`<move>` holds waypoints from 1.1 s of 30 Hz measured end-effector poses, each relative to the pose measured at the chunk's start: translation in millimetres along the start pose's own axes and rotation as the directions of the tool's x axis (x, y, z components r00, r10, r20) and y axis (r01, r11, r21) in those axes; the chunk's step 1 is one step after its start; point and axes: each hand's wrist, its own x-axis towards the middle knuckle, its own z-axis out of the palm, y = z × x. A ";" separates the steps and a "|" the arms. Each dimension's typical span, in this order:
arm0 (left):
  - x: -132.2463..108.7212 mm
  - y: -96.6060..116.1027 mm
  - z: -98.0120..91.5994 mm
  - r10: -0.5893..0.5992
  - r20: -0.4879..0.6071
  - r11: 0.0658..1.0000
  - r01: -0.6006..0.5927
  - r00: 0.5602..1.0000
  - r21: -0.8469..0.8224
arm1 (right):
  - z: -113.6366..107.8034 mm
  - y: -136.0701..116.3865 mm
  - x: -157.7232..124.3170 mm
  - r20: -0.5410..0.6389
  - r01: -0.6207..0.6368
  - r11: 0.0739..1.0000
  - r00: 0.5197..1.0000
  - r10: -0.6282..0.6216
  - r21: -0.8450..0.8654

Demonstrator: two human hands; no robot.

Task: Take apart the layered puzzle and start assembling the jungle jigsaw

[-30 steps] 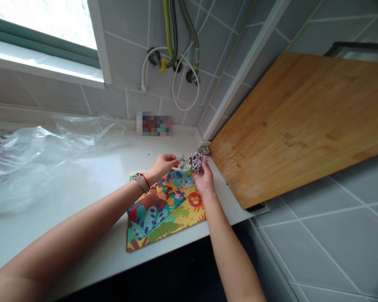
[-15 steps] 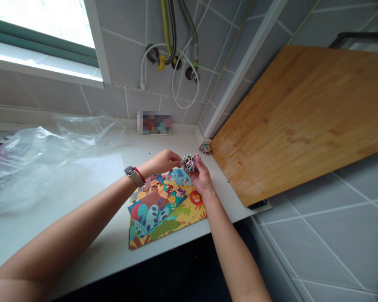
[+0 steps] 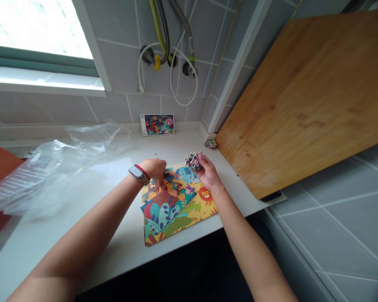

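A colourful animal jigsaw board (image 3: 179, 205) lies on the white counter (image 3: 82, 218) near its front edge. My left hand (image 3: 154, 167), with a watch on its wrist, is down on the upper left part of the board, fingers curled and pinched on something I cannot make out. My right hand (image 3: 208, 172) hovers over the board's upper right corner, closed around a bunch of loose puzzle pieces (image 3: 193, 160). A small heap of more pieces (image 3: 211, 144) lies in the corner by the wooden board.
A large wooden cutting board (image 3: 302, 100) leans against the tiled right wall. Crumpled clear plastic (image 3: 56, 167) covers the counter's left side. A small puzzle picture card (image 3: 157, 124) stands against the back wall under hoses and cables (image 3: 166, 46). An orange object (image 3: 0, 163) shows at far left.
My left hand has come away from the pieces in my right hand and dropped onto the board's upper left. The view has shifted, so the board sits further right.
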 end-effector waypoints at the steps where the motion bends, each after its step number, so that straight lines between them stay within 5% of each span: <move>1: 0.0 0.3 -0.8 0.007 0.017 0.999 -0.008 1.000 0.043 | -0.2 -0.1 0.1 0.001 -0.003 1.000 1.000 0.003 -0.001; 9: -2.3 -6.0 -15.7 0.020 0.076 0.975 -0.036 0.997 0.217 | -2.0 -1.7 0.9 0.040 -0.011 0.999 0.999 0.013 -0.038; 17: -11.7 -28.6 -38.3 0.141 0.291 0.982 -0.097 0.946 -0.162 | -0.5 -2.2 -0.7 0.041 -0.016 1.000 0.999 0.017 -0.020; 28: -11.7 2.3 -13.3 0.008 0.202 0.964 -0.061 0.979 0.259 | -2.2 -1.0 1.3 0.054 -0.013 1.000 0.998 0.014 -0.009; 33: -11.0 11.5 -10.8 -0.042 0.215 0.956 -0.023 0.976 0.293 | -2.6 -2.2 0.7 0.046 -0.026 1.000 0.999 0.026 -0.004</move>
